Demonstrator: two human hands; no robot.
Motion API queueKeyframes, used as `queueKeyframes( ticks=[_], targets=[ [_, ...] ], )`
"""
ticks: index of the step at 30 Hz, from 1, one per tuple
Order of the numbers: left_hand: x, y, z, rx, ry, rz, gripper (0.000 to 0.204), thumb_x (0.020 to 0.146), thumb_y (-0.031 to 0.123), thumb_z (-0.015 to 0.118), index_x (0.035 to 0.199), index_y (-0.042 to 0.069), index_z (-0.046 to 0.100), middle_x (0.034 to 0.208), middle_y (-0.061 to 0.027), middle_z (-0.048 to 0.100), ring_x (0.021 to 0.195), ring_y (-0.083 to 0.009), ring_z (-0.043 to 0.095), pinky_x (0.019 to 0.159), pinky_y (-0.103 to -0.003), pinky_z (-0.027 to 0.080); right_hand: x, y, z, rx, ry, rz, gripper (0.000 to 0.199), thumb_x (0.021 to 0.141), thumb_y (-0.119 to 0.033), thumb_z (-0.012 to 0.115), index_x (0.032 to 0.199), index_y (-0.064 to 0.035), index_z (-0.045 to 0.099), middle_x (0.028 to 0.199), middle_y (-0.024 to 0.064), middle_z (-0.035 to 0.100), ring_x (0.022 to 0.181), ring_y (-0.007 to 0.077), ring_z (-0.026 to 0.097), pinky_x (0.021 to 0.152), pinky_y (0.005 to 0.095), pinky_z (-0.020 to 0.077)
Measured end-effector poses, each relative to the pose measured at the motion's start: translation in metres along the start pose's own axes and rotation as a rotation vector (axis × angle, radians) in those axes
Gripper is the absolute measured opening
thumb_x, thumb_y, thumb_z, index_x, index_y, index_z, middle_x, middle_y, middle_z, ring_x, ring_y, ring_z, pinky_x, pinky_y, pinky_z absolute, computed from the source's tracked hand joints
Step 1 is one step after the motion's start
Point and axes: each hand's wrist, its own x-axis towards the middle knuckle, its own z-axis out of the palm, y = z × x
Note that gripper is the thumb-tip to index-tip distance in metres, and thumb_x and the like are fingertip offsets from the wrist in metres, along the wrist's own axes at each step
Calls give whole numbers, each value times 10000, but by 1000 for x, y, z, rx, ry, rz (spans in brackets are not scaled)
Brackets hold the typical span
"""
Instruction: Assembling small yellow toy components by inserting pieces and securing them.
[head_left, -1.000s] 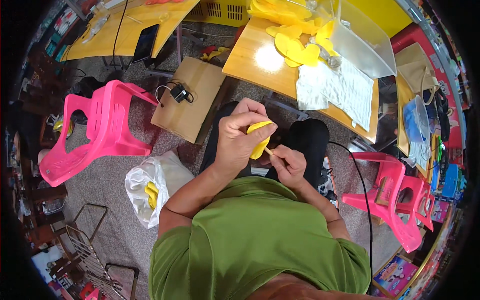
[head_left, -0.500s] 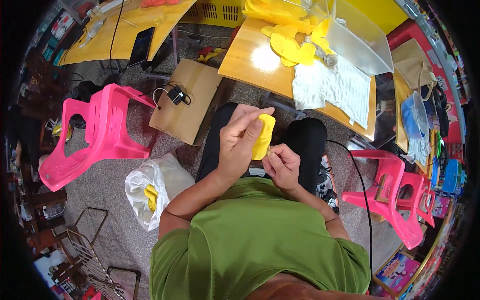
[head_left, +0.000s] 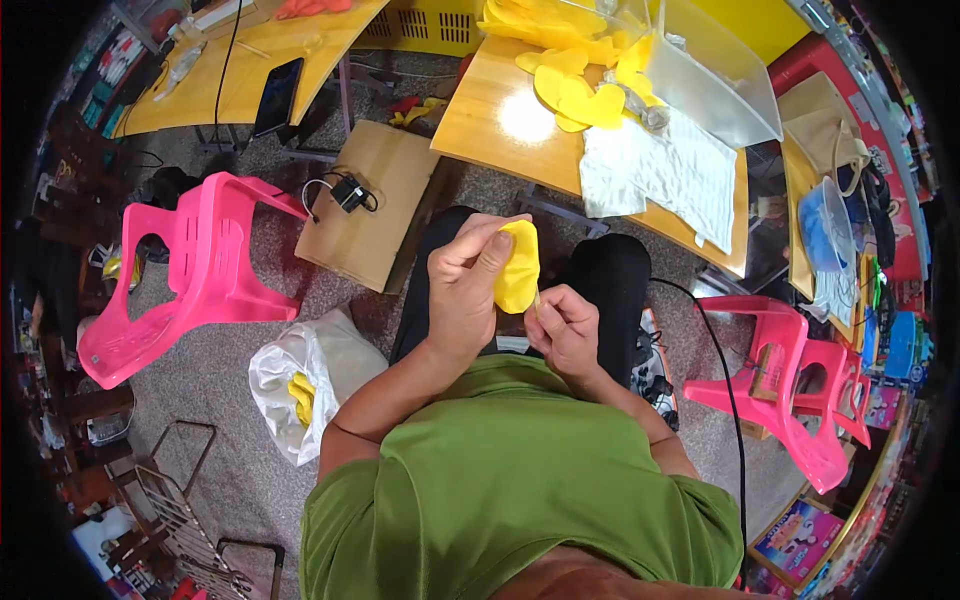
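A soft yellow piece with a rounded outline is held up over my lap, its broad side showing. My left hand is closed on it, the thumb pressing its upper left part and the fingers behind it. Just right of its lower edge, my right hand is pinched shut. Something thin and pale shows at those fingertips, too small to name. Similar yellow pieces lie in a loose pile on the table in front of me.
Beside the pile, a clear plastic bin stands on the wooden table, with white cloth near its edge. A cardboard box, a white bag with yellow pieces, and pink chairs surround me. A black cable hangs at right.
My left hand has shifted slightly left and turned the yellow piece, so more of its broad side shows. My right hand keeps its pinch in nearly the same place.
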Motion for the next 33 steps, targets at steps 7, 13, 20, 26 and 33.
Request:
queueKeyframes(
  ticks=[7,13,20,26,33],
  targets=[
    [1,1,-4,121,-19,50,230,877,146,600,939,-72,640,962,-95,596,831,-125,557,731,-245,456,7,-6,-3,-656,79,-337,57,870,-46,555,851,7,563,634,17,521,496,76,455,458,215,351],
    [4,3,-7,244,-35,102,164,866,73,602,904,-84,636,881,-60,586,761,-91,530,663,-210,429,12,-15,-6,-989,103,-583,39,812,5,597,846,13,578,628,56,507,472,113,460,446,238,347],
    [1,2,-3,294,-24,186,157,864,59,597,914,-86,629,863,-64,586,744,-92,534,645,-206,428,1,-7,2,-294,36,-113,103,894,-101,543,867,-3,557,624,24,512,454,83,420,419,218,331],
    [3,5,-8,289,-14,155,159,870,56,588,936,-82,632,858,-61,588,747,-88,532,646,-206,429,5,-17,8,8,-111,223,158,919,-153,516,867,-6,532,621,25,501,465,61,405,423,202,317],
    [2,-4,-4,76,64,91,167,878,79,588,927,-77,627,851,-40,581,745,-79,525,663,-204,431,-1,-7,4,-489,102,-216,88,899,-70,524,882,7,563,644,17,528,512,40,446,467,194,356]
  ],
)
